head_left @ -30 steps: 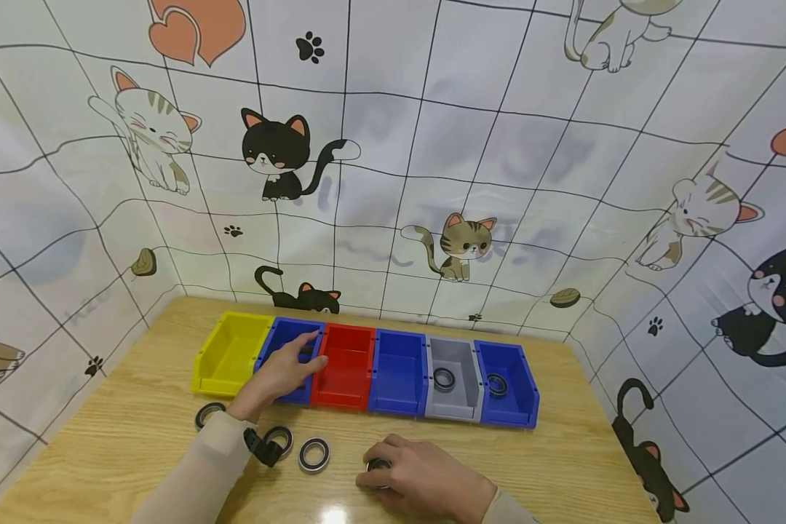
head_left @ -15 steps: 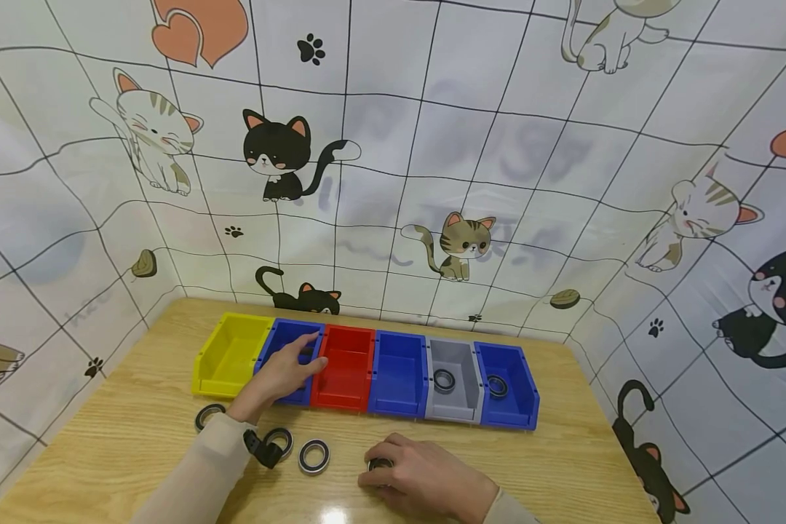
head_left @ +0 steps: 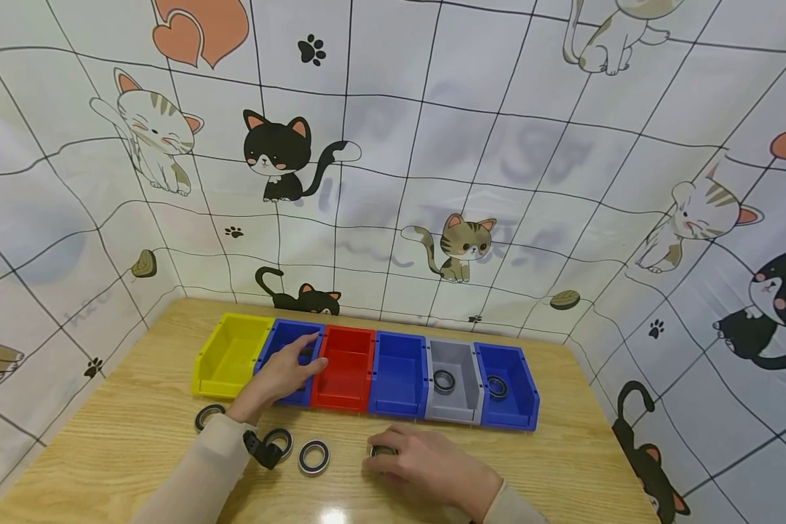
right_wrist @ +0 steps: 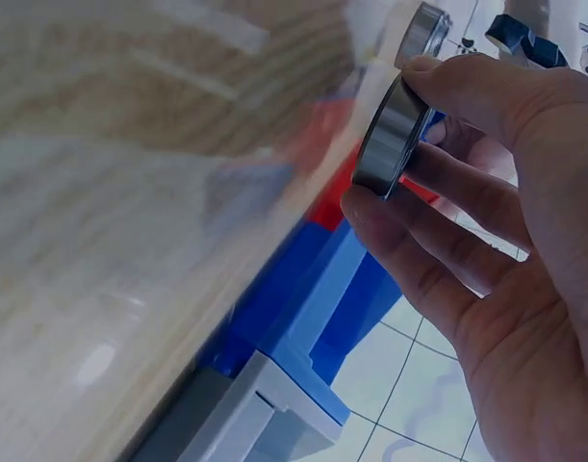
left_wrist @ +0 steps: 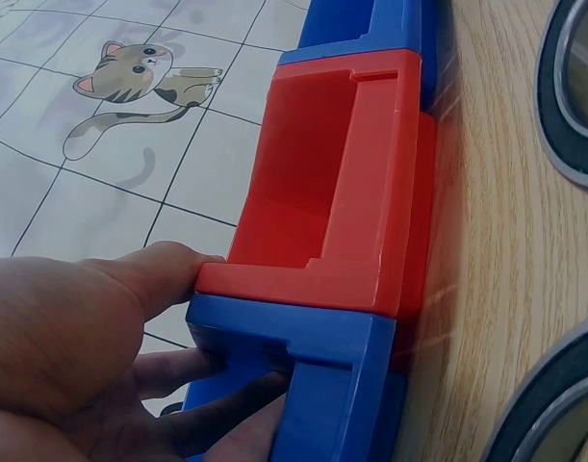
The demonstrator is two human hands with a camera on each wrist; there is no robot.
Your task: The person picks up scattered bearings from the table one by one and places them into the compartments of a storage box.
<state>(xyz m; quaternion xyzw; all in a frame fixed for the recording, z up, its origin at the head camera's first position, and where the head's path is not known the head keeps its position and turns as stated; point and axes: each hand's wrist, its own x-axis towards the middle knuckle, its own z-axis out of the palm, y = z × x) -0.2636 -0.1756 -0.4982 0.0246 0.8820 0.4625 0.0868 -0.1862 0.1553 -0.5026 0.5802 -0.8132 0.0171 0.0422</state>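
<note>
My right hand (head_left: 426,462) pinches a ball bearing (right_wrist: 392,135) between thumb and fingertip, close over the table in front of the bins. The bearing stands on edge in the right wrist view, its smooth metal rim showing. My left hand (head_left: 284,371) reaches over the second bin from the left, a blue bin (head_left: 268,342). Its fingers (left_wrist: 231,409) extend into that bin, and its thumb lies at the edge of the red bin (head_left: 343,364). Something dark in the blue bin is mostly hidden by the left hand.
Left of my right hand lie several bearings, among them one bearing (head_left: 314,458) in plain sight. A yellow bin (head_left: 236,349) ends the row at left. The grey bin (head_left: 458,356) and the rightmost blue bin (head_left: 507,364) each hold a bearing. A cat-print curtain (head_left: 380,145) hangs behind.
My right hand, with the bearing, has moved slightly forward toward the bins and a little to the right. The left hand has stayed in place.
</note>
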